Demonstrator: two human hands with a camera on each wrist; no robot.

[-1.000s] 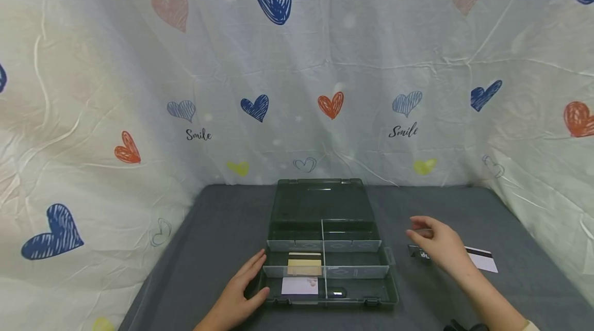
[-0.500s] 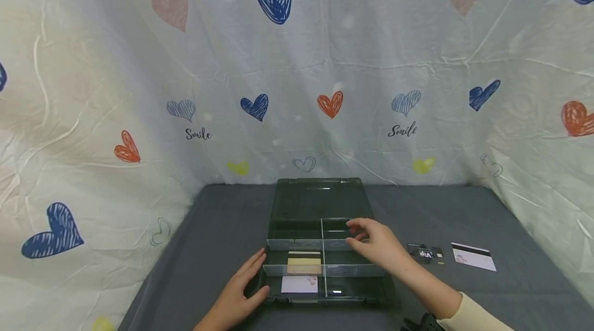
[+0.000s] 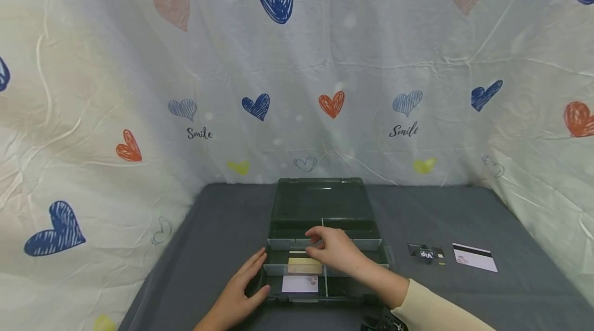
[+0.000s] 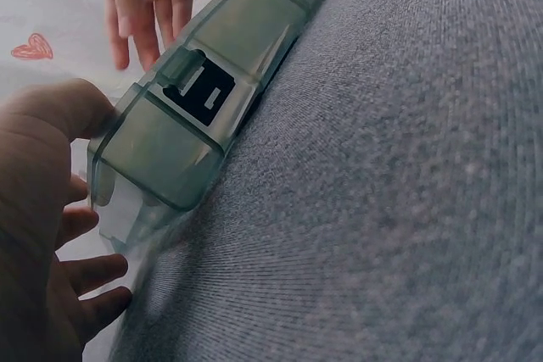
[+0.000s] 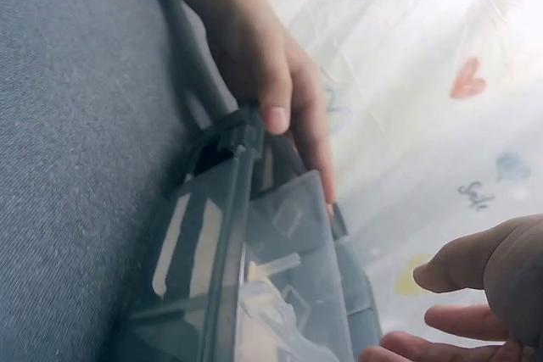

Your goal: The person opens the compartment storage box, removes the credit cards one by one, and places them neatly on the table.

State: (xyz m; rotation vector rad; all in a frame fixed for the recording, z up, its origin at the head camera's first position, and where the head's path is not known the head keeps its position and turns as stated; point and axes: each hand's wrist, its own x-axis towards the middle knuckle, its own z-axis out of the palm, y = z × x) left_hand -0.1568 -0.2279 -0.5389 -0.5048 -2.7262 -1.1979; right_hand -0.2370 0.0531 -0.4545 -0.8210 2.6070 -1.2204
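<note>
A dark green see-through plastic box (image 3: pixel 320 202) with dividers stands on the table, its lid folded back. My left hand (image 3: pixel 236 287) lies along the box's left side, thumb at the front corner and fingers loosely spread. Over the middle left compartment hovers my right hand (image 3: pixel 336 251), its fingers loosely bent with nothing between them. In the right wrist view the right hand's fingers (image 5: pixel 462 260) are apart beside the clear divider (image 5: pixel 297 252). A yellow card (image 3: pixel 303 265) lies in that compartment, and a white card (image 3: pixel 299 284) in the front left one. My right hand and forearm hide parts of the right compartments.
To the right of the box, a black card marked Vip (image 3: pixel 426 254) and a white card with a black stripe (image 3: pixel 474 257) lie on the grey table cloth (image 3: pixel 232 217). Behind and at the sides hangs a white curtain (image 3: pixel 297 63) with printed hearts.
My right hand has moved left from over the cards on the table to above the box's left compartments, uncovering both cards. My left hand has stayed in place.
</note>
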